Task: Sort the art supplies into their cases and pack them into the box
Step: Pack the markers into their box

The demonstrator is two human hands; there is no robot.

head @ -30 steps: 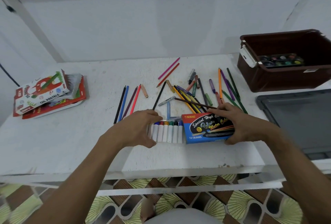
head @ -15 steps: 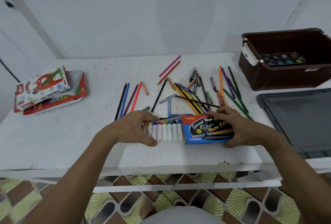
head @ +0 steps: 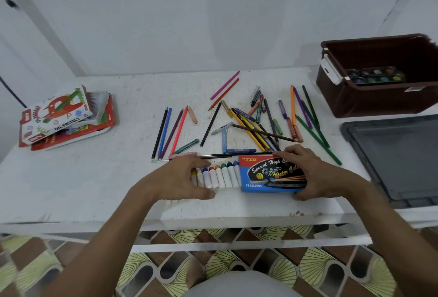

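White counter against a pale wall. Right hand clamping blue paint case steady, left hand pinching tray of paint tubes, half out, likely sliding in. Loose pencils behind; brown box far right.

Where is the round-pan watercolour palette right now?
In the head view, the watercolour palette lies inside the brown box at the table's far right, behind the grey lid.

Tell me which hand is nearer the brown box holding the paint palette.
Right. The right hand grips the blue water colour case below and left of the brown box, apart from it. The left hand grips the paint tubes, farther left.
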